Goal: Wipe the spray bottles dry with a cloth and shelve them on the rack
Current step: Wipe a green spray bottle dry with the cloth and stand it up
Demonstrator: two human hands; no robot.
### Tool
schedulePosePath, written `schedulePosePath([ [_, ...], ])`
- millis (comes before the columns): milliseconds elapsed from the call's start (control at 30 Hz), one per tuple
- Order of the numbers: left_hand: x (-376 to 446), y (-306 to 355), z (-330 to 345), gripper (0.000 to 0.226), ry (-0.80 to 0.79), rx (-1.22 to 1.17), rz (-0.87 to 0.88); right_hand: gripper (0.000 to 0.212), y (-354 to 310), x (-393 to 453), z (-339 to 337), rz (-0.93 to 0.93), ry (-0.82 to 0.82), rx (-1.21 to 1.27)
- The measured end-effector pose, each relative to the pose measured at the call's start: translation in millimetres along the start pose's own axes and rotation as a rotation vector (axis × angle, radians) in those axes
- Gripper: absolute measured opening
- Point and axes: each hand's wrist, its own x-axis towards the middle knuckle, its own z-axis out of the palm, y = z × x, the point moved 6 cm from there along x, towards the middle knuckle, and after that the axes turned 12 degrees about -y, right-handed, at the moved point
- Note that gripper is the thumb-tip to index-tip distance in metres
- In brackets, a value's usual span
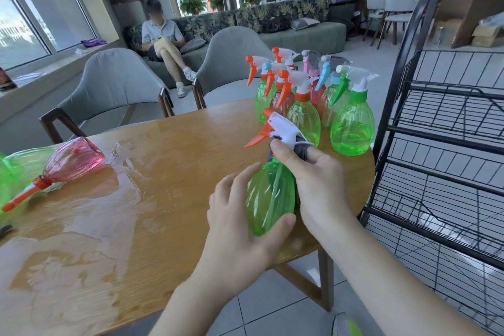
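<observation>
A green spray bottle (268,196), apparently empty, is held above the wet wooden table (152,199) near its right edge: cupped by the left hand (245,224), while a grey cloth (301,150) is pinched at its neck by the right hand (313,183). The black wire rack (447,128) stands just beside the table.

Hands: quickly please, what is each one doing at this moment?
Left hand: holds the green spray bottle by its body.
Right hand: holds the grey cloth against the bottle's neck.
</observation>
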Motion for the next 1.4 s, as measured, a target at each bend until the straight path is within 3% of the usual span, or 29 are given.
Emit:
schedulePosePath([
  [100, 1, -1, -3, 0.086, -0.253, -0.375, 0.021, 0.035, -3, 1, -5, -0.009, -0.007, -0.101],
  [233, 2, -4, -2, 0.093, -0.076, -0.123, 0.074, 0.037, -12, -3, -3, -0.106, 0.024, -0.319],
  [400, -2, -3, 7, 0.1, 0.162, 0.179, 0.035, 0.055, -17, -10, 4, -0.165, 0.041, -0.469],
  [667, 7, -2, -14, 0.068, 0.0, -0.097, 0.085, 0.061, -18, -7, 0, -0.155, -0.001, -0.463],
  [767, 10, -2, -14, 0.068, 0.044, -0.089, 0.072, 0.053, -21, -13, 6, -0.169, -0.098, -0.518],
  [867, 12, -4, -16, 0.068, 0.053, -0.108, 0.074, 0.049, -15, -16, 8, -0.102, -0.176, -0.332],
  [1000, 12, -2, -15, 0.068, 0.042, -0.105, 0.092, 0.038, -14, -13, -9, -0.107, -0.102, -0.299],
  [1067, 13, -1, -15, 0.068, 0.041, -0.111, 0.091, 0.019, -19, -17, -13, -0.145, -0.07, -0.324],
  [1233, 13, 0, -12, 0.07, 0.03, -0.074, 0.107, 0.019, -23, -22, -17, -0.235, 0.059, -0.341],
  [1400, 13, 1, -4, 0.077, 0.07, 0.021, 0.12, 0.012, -47, -26, -5, -0.615, 0.144, -0.857],
])
